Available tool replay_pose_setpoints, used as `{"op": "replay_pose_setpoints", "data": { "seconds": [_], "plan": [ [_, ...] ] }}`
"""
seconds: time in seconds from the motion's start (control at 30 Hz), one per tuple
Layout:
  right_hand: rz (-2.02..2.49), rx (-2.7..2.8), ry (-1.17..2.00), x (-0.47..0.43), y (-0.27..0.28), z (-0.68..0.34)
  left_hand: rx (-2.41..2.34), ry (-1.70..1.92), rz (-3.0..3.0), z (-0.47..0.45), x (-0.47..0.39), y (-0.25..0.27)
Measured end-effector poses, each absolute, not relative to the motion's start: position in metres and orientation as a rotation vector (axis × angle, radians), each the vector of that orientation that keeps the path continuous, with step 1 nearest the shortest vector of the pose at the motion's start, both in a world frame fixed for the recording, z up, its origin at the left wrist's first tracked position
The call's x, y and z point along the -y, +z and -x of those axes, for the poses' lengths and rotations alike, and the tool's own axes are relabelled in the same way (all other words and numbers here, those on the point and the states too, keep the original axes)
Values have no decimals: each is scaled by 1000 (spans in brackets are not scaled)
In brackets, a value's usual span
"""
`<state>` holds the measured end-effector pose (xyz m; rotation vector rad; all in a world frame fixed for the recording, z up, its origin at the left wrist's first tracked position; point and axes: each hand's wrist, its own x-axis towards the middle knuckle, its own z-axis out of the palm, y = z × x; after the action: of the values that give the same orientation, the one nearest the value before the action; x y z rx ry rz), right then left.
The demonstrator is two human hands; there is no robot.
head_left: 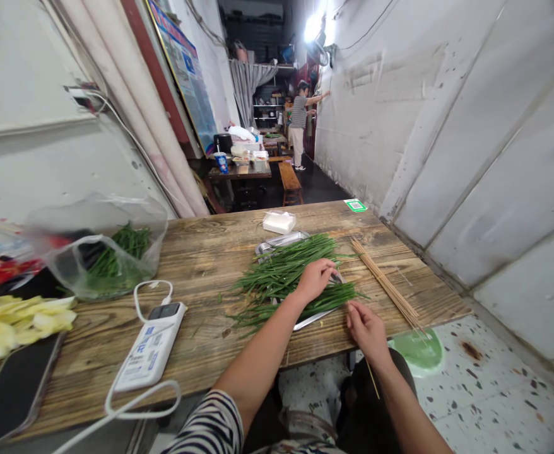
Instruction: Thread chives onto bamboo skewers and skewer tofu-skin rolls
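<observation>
Long green chives lie in bundles across a metal tray on the wooden table. My left hand is over the chives near their right ends, with its fingers pinched together at them; exactly how many stalks it grips is hidden. Close to the tray's right corner, my right hand is closed on a thin bamboo skewer. One end of the skewer shows by the fingertips, and the rest slants down below the hand past the table edge. More bamboo skewers lie in a bunch to the right.
Behind the tray sits a white packet. Leftward are a white power bank with a cable, a plastic bag of greens, yellow leaves and a phone. A person stands far back by the right wall.
</observation>
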<state>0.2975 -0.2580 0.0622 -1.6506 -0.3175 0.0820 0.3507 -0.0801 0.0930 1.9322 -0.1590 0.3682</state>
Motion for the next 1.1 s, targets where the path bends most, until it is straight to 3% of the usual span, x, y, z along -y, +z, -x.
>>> {"op": "replay_pose_setpoints", "data": {
  "seconds": [1.1],
  "plan": [
    [1675, 311, 55, 257, 64, -298, 147, 328, -1938, -349, 80, 97]
  ]
}}
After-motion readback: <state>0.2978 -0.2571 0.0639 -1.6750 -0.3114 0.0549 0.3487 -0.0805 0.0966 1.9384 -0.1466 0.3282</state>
